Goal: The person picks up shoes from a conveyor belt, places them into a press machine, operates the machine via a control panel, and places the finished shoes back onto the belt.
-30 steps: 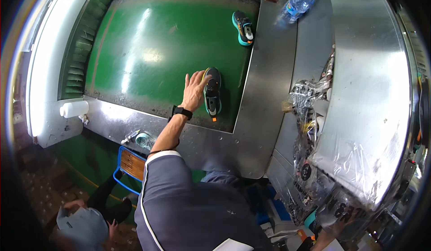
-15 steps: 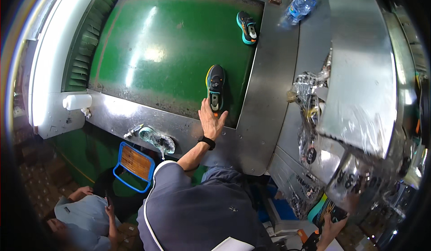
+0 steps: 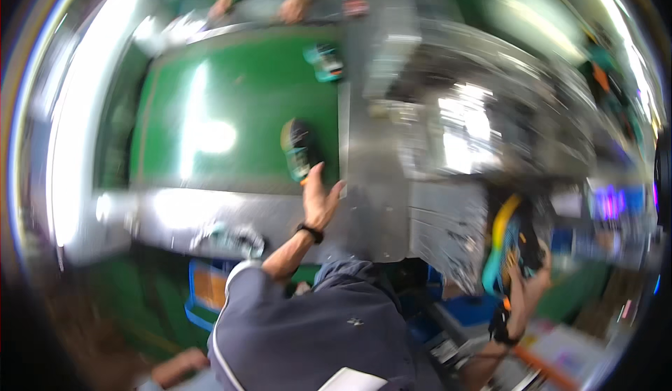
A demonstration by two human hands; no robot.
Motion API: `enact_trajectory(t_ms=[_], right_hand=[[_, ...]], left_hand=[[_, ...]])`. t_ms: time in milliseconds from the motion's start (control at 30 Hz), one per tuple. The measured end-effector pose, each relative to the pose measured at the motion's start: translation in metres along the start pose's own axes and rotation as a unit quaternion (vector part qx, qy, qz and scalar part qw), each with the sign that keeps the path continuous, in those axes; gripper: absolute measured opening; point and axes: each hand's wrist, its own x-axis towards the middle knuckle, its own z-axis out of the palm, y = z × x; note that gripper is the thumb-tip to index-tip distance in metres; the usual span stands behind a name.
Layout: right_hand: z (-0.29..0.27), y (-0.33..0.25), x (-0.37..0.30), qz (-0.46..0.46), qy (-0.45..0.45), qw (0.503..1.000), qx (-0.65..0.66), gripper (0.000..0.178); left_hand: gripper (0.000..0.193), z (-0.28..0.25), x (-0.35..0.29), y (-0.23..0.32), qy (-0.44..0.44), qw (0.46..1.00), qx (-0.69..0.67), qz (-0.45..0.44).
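Observation:
On the green belt surface [image 3: 238, 111] lies a dark running shoe [image 3: 298, 146] with a yellow, teal and orange sole edge, its heel toward me. My left hand [image 3: 320, 202], a black band at the wrist, is beside that heel with fingers spread. Blur hides whether it touches the shoe. At the right, my right hand [image 3: 528, 282] grips another running shoe [image 3: 505, 247], black with a yellow-to-teal sole, tilted up over the grey surface. A third shoe [image 3: 324, 63], dark and teal, sits at the belt's far right corner.
A metal rim [image 3: 374, 216] borders the belt. Crumpled clear plastic [image 3: 465, 258] lies right of it. On the near ledge rests a pale, plastic-looking item [image 3: 231, 238]. A blue-framed stool [image 3: 208, 286] stands below. Across the belt are another person's hands [image 3: 294, 7].
The view has swung right and blurred. My right hand has raised its shoe from the lower right. My left hand has turned slightly beside the belt shoe's heel, its fingers still spread.

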Motion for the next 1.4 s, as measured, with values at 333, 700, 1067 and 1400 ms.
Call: enact_trajectory(t_ms=[333, 700, 1067, 1400], right_hand=[[-0.033, 0.018, -0.076, -0.106, 0.297, 0.949, 0.005, 0.056], [-0.146, 0.083, -0.39, -0.009, 0.676, 0.704, 0.218, 0.067], [-0.196, 0.123, -0.71, 0.138, 0.895, 0.424, 0.021, 0.055], [-0.203, 0.143, -0.799, 0.313, 0.895, 0.315, -0.043, 0.056]], left_hand=[[0.035, 0.027, -0.13, 0.217, -0.598, 0.741, -0.303, 0.031], [0.055, 0.075, -0.376, 0.381, -0.831, 0.394, -0.336, 0.203], [0.071, 0.129, -0.834, 0.392, -0.892, 0.298, -0.125, 0.318], [0.094, 0.165, -1.055, 0.339, -0.75, 0.411, 0.036, 0.518]])
